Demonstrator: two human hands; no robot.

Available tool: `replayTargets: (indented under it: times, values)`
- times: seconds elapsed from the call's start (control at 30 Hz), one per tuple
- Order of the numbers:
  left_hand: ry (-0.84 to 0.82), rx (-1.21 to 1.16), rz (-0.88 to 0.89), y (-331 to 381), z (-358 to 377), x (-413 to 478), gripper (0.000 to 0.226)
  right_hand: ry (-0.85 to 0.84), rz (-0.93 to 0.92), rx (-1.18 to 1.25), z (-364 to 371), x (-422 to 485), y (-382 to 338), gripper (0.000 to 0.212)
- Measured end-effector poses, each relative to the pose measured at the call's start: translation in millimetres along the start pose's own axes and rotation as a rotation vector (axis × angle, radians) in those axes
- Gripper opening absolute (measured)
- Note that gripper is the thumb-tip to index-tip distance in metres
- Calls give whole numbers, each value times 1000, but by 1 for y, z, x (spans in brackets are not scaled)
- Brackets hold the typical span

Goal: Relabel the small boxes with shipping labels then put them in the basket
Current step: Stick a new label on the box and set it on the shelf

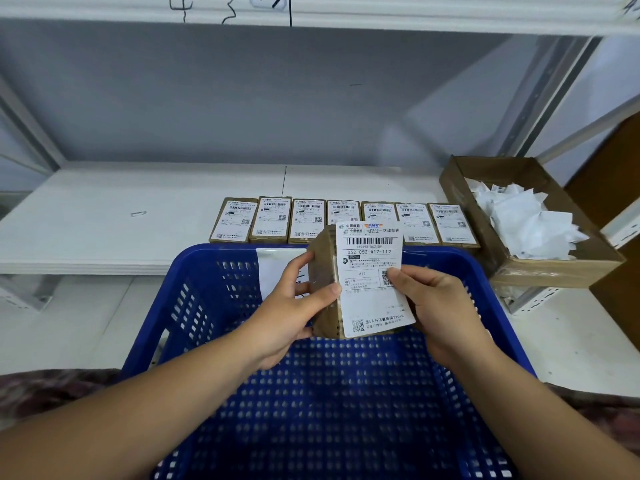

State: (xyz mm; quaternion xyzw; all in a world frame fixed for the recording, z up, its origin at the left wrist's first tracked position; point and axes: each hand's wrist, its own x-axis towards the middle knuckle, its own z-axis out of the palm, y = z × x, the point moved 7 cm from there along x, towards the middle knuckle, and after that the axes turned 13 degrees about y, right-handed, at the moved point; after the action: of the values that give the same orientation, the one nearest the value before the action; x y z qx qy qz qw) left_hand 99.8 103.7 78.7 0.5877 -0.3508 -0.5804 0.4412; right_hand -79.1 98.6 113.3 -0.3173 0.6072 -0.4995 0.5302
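Note:
A small brown cardboard box (323, 271) is held upright over the blue basket (207, 282). My left hand (294, 306) grips the box's left side, thumb on its front edge. My right hand (436, 306) pinches a white shipping label (372, 271) that lies against the box's front, its top edge standing above the box. Behind the basket, several small boxes (270, 220) with white labels lie side by side in a row on the white shelf (104, 220). No boxes show in the visible part of the basket's perforated bottom.
An open brown carton (554, 268) holding crumpled white paper scraps (526, 223) sits at the right on the shelf. A white paper tag (273, 268) hangs on the basket's far wall. A shelf board spans overhead, with metal uprights at both sides.

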Motion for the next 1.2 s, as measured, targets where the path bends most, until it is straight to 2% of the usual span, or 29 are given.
replayTargets:
  times: [0.27,0.43,0.63,0.77,0.9,1.03,1.2]
  values:
    - [-19,23,-3,1,1,-1,90,50,11,13,-2,1,4,14]
    - [-15,26,7,3,1,-4,84,53,0,-18,-3,2,3,15]
    - [4,28,25,2,3,-8,92,52,-44,-65,-3,2,2,17]
    - [33,20,30,2,2,-6,77,35,-68,-132,-2,3,1,18]
    - [91,85,88,1,-1,-6,75,43,-161,-270,-1,1,-1,16]
    - [127,91,123,3,-1,-6,75,113,-350,-459,-1,-4,-10,12]
    - [130,81,136,4,0,-6,75,142,-421,-521,2,-12,-12,10]
